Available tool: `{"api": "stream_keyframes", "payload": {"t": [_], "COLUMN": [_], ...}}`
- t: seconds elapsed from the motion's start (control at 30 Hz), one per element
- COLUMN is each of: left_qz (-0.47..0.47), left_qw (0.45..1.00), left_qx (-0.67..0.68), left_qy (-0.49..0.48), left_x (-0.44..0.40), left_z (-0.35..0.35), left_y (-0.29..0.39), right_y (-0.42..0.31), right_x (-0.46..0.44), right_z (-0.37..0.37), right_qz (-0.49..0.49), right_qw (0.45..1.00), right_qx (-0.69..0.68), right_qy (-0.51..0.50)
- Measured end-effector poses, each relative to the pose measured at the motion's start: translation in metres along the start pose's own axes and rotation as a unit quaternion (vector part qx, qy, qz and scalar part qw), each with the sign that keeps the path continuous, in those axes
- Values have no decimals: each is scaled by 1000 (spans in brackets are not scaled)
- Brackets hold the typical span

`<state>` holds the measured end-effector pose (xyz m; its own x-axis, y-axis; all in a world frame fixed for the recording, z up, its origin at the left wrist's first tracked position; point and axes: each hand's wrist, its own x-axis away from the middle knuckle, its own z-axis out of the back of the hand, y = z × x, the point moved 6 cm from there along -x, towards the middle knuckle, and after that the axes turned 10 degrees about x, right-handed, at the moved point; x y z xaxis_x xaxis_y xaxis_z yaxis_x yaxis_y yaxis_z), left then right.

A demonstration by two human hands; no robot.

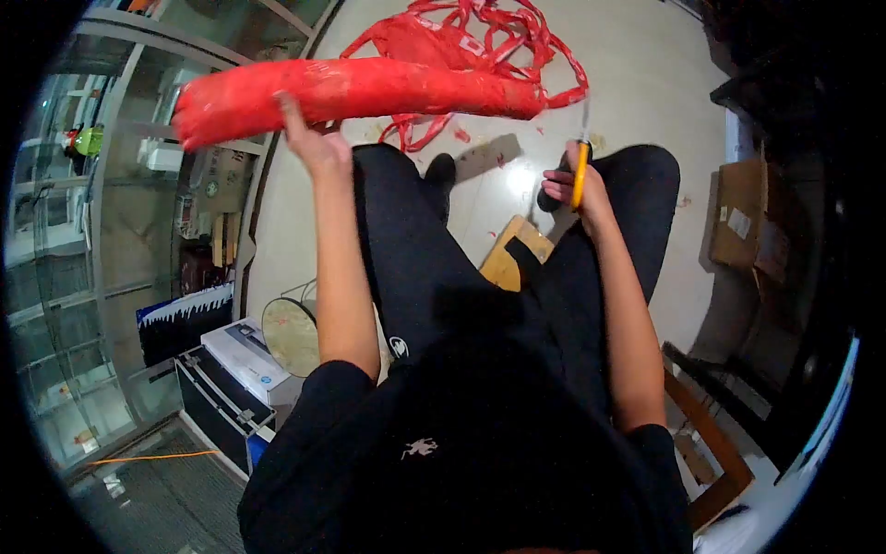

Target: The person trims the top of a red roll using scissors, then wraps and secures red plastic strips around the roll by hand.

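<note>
A long red plastic-wrapped roll (360, 90) lies across the top of the head view, raised above the floor. My left hand (318, 148) is closed around its underside, the thumb lying over the front. A tangle of red plastic strips (452, 42) is spread on the floor behind the roll, and one strip loops near the roll's right end. In my right hand (589, 189) are scissors (580, 174) with a yellow and black handle, the blades pointing up just right of that end. The blade tips are blurred, so whether they touch the strip is unclear.
Between my legs lies a wooden board (513, 254) with a dark patch. A cardboard box (740, 210) stands at the right. To the left are a round stool seat (289, 337), a white box (247, 355) on a black case (217, 392), and glass-fronted shelving (138, 203).
</note>
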<state>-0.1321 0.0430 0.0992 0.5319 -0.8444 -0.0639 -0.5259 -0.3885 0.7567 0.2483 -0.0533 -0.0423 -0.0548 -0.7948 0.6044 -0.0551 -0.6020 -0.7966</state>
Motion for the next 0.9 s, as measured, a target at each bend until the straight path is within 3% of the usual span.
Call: {"api": "stream_keyframes", "payload": {"t": [0.07,0.17,0.27,0.37,0.47,0.5,0.67,0.73,0.77,0.8,0.9], "left_qz": [-46,-38,14,85,187,258,346,398,426,437,441], "left_qw": [998,998,995,987,961,929,886,894,871,885,873], "left_qx": [28,53,100,136,150,200,121,113,118,122,94], "left_qy": [15,25,8,33,138,172,285,173,215,106,185], "left_x": [-7,-26,-30,-32,-1,7,92,82,82,73,80], "left_z": [-6,5,20,53,75,95,86,110,127,128,154], "left_y": [37,56,33,-13,-65,-93,-142,-185,-203,-221,-256], "right_y": [-10,-16,-37,-67,-96,-106,-148,-151,-159,-163,-162], "right_x": [-3,-37,-47,9,57,72,133,147,157,164,171], "right_z": [10,22,33,39,51,55,41,30,22,15,-2], "right_qz": [43,90,170,289,354,372,428,415,433,454,456], "right_qw": [989,962,901,856,866,875,872,880,872,863,863], "right_qx": [-132,-253,-400,-428,-345,-297,-171,-104,-100,-97,19], "right_qy": [51,37,-14,2,74,85,168,205,203,201,217]}}
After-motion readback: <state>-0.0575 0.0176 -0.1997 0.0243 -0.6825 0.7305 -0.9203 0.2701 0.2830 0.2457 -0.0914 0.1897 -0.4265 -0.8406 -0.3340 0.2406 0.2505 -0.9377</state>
